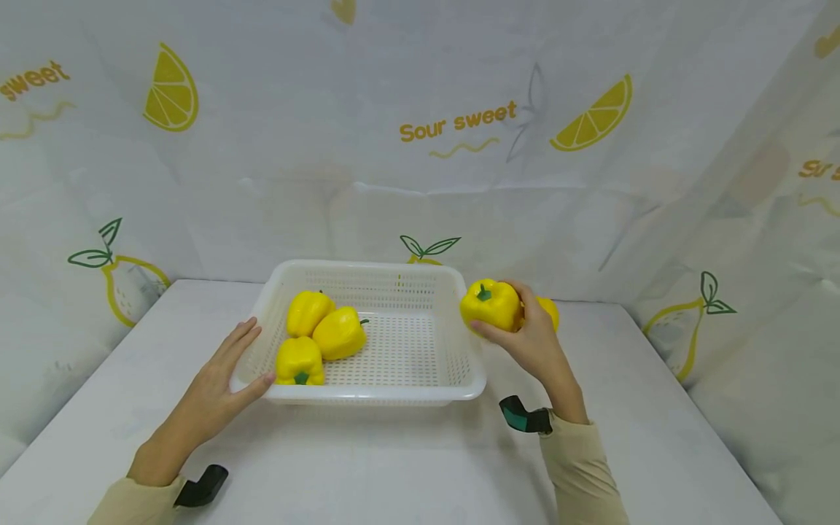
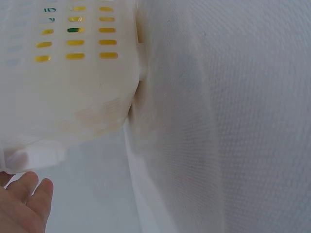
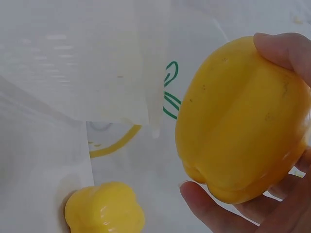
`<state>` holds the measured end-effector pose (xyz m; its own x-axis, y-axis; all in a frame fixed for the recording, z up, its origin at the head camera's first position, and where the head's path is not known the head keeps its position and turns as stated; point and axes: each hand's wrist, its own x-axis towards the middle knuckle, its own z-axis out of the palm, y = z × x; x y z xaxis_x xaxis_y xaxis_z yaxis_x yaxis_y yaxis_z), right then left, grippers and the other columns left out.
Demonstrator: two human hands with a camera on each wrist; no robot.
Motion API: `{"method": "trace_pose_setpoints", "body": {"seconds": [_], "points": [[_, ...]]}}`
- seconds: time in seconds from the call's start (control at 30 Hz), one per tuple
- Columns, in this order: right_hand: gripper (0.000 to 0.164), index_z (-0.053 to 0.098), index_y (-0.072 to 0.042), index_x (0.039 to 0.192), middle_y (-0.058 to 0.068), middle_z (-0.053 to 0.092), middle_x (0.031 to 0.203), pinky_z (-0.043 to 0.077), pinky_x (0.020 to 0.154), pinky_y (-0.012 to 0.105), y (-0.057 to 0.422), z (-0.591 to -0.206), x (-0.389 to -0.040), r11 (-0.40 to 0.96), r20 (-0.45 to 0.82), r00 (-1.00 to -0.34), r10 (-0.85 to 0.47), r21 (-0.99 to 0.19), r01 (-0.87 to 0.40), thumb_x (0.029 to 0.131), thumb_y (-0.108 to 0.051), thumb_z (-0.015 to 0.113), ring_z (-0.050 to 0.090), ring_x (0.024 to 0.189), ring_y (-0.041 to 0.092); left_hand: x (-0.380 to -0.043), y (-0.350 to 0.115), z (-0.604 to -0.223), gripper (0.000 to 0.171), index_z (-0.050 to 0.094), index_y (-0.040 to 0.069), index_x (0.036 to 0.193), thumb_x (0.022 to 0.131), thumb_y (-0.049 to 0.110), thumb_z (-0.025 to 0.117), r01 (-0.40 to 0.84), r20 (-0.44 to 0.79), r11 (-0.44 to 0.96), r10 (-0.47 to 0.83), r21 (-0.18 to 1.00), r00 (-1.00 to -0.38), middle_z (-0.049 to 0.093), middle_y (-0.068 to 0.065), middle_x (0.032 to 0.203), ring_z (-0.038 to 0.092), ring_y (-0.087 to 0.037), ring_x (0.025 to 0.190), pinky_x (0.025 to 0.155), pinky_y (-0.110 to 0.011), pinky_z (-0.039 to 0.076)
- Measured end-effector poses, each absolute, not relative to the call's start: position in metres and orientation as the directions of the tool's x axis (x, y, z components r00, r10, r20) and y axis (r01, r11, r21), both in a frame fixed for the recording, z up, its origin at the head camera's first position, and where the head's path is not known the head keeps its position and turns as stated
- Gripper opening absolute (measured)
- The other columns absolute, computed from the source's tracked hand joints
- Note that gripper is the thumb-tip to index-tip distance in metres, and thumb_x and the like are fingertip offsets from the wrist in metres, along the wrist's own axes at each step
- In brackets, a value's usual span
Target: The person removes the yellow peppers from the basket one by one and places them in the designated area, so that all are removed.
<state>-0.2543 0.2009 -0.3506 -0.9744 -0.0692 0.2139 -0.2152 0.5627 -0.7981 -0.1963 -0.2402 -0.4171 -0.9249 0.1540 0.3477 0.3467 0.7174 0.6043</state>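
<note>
A yellow bell pepper point(image 1: 490, 305) with a green stem is held in my right hand point(image 1: 534, 339), raised by the right rim of a white plastic basket point(image 1: 380, 394). In the right wrist view, thumb and fingers wrap the same pepper point(image 3: 243, 121). My left hand point(image 1: 210, 390) lies along the basket's left side, fingers extended and the thumb at the front left corner. The left wrist view shows its fingertips point(image 2: 41, 196) right at the rim. Inside the basket, on the left, sit three yellow bell peppers point(image 1: 339, 333).
Another yellow bell pepper point(image 1: 548, 312) lies on the table to the right of the basket, partly hidden behind my right hand; the right wrist view shows this pepper point(image 3: 106, 208) more fully. A white table point(image 1: 394, 467) meets a lemon-printed cloth backdrop point(image 1: 315, 146).
</note>
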Motion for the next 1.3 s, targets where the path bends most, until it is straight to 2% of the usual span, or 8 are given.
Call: {"method": "trace_pose_setpoints", "body": {"seconds": [0.23,0.73,1.03,1.3], "points": [[0.083,0.033,-0.010,0.149,0.016,0.046,0.140,0.051,0.101,0.050,0.209,-0.355,-0.260,0.580,0.212,-0.977,-0.020,-0.793,-0.184,0.084,-0.036,0.078,0.048,0.122,0.033,-0.196,-0.241,-0.417,0.077,0.032,0.008,0.155,0.091,0.030,0.069,0.348,0.350,0.717,0.154,0.604,-0.924,0.024,-0.017,0.163,0.024,-0.048,0.147,0.105,-0.077,0.027],[0.085,0.028,-0.007,0.152,0.020,0.041,0.149,0.047,0.106,0.055,0.229,-0.367,-0.268,0.567,0.225,-0.974,0.032,-0.807,-0.168,0.088,-0.037,0.075,0.047,0.126,0.037,-0.197,-0.241,-0.418,0.077,0.032,0.008,0.154,0.090,0.028,0.070,0.359,0.358,0.710,0.159,0.606,-0.920,0.025,-0.016,0.163,0.025,-0.048,0.146,0.106,-0.076,0.027],[0.088,0.024,-0.011,0.155,0.017,0.033,0.158,0.044,0.108,0.058,0.236,-0.373,-0.270,0.545,0.211,-0.974,0.087,-0.828,-0.130,0.088,-0.040,0.073,0.044,0.132,0.039,-0.196,-0.239,-0.418,0.077,0.031,0.009,0.155,0.091,0.031,0.069,0.336,0.338,0.720,0.148,0.607,-0.930,0.023,-0.016,0.164,0.024,-0.048,0.147,0.106,-0.076,0.028],[0.082,0.027,-0.016,0.154,0.018,0.037,0.155,0.049,0.102,0.056,0.242,-0.377,-0.272,0.562,0.249,-0.961,0.120,-0.815,-0.141,0.089,-0.037,0.072,0.048,0.127,0.040,-0.197,-0.240,-0.419,0.076,0.032,0.008,0.154,0.091,0.031,0.069,0.344,0.349,0.728,0.152,0.594,-0.925,0.024,-0.016,0.164,0.024,-0.047,0.147,0.105,-0.076,0.028]]}}
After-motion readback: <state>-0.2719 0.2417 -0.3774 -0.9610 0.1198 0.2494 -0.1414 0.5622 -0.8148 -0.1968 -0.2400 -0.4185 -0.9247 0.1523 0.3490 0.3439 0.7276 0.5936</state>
